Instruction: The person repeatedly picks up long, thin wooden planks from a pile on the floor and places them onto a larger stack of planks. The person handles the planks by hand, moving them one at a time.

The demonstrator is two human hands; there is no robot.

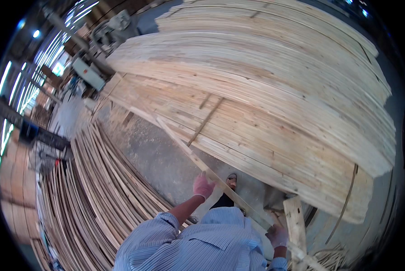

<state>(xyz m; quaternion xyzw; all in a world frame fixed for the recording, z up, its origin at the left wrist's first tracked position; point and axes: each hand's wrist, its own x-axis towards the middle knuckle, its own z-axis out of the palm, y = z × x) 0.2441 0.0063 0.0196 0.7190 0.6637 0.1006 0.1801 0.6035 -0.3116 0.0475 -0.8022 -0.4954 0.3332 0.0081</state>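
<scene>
A long, narrow wooden board (pixel 189 155) runs slantwise across my front, from over the floor ahead to the lower right. My left hand (pixel 203 186), in a pinkish work glove, is closed on its near edge around the middle. Farther down, beside my right hip, my right hand (pixel 278 235) grips the same board; it wears a pale glove. Some of the fingers of both hands are hidden. Just right of that hand stands a short upright piece of timber (pixel 295 226), and the board's lower end passes close by it.
A low layer of planks (pixel 256 140) with crosswise strips lies ahead, with a tall stack of boards (pixel 265 67) behind it. Many thin wooden strips (pixel 107 180) lie at my left. Machinery (pixel 88 72) stands far left, and scrap sticks (pixel 331 258) lie at lower right.
</scene>
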